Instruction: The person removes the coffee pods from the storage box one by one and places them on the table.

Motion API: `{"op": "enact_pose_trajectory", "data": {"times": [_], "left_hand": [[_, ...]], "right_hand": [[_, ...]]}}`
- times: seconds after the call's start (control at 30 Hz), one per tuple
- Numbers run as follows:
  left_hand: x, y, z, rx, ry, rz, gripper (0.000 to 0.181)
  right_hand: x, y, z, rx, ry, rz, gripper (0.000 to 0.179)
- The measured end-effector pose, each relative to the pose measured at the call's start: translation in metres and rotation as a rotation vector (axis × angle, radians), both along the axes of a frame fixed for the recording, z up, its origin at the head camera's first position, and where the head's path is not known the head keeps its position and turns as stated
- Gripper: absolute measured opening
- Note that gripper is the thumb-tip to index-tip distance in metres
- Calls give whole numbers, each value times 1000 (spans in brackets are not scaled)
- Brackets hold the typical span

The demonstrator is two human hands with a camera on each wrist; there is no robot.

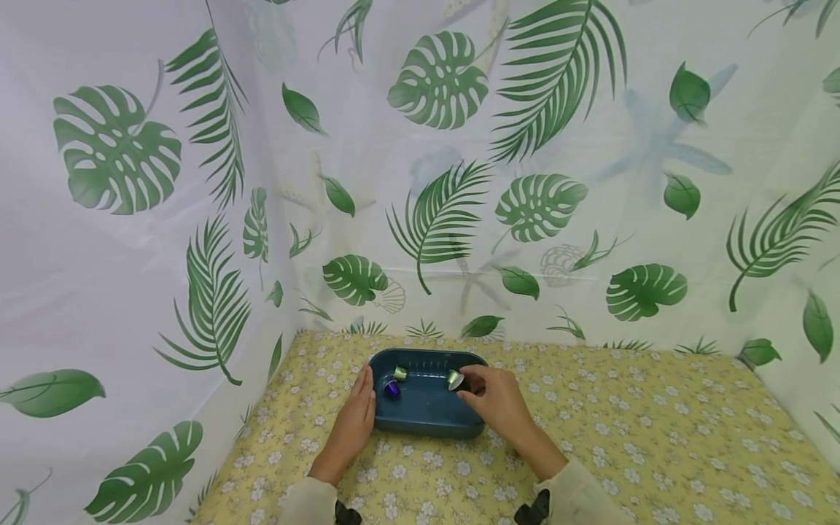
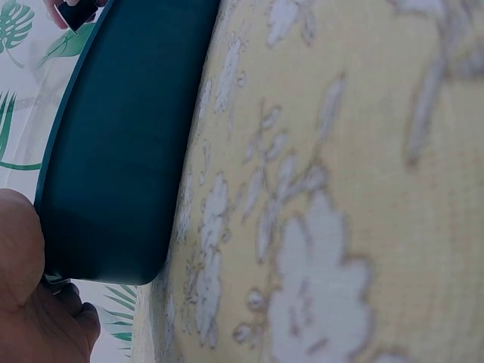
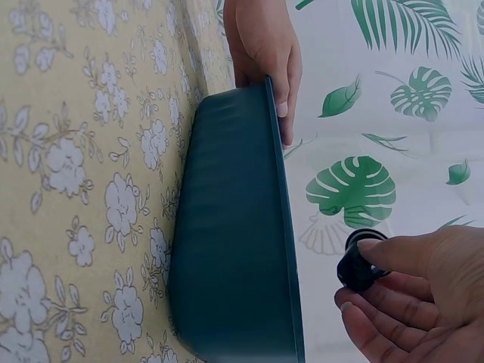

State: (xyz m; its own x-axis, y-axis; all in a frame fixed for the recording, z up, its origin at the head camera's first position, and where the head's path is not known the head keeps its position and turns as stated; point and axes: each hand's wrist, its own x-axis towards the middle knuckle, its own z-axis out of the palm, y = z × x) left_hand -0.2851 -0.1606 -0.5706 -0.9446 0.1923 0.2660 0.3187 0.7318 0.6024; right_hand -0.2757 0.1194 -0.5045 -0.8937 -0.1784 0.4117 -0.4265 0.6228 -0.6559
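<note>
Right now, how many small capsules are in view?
4: in the tray, a purple capsule and a green capsule at left, a second green capsule at right; a black capsule in the right hand. Others may be hidden.

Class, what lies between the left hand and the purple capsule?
The teal tray's left wall separates the left hand from the purple capsule, as the head view shows.
</note>
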Motion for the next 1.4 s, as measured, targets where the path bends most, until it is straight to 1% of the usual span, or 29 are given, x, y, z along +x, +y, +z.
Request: {"op": "enact_pose_trajectory", "data": {"times": [0.27,0.53,0.8,1.03,1.27,1.4], "left_hand": [[0,0,-2,7,6,-3,59],[0,-1,-2,13,13,-6,59],[0,0,-3,18,-9,1,57],[-1,0,-5,19,-7,-2,56],[-1,0,-4,23,-35,6,57],[-1,0,-3,21,-31,3,57]], "right_hand": [[4,2,-2,-24,-7,2,32],[11,6,-1,-48,-20,6,35],[17,12,-1,-82,-40,-12,35],[21,19,-1,-86,-68,-18,37],[24,28,-5,-84,-94,-21,37],[27,31,-6,-97,-99,-28,35]]}}
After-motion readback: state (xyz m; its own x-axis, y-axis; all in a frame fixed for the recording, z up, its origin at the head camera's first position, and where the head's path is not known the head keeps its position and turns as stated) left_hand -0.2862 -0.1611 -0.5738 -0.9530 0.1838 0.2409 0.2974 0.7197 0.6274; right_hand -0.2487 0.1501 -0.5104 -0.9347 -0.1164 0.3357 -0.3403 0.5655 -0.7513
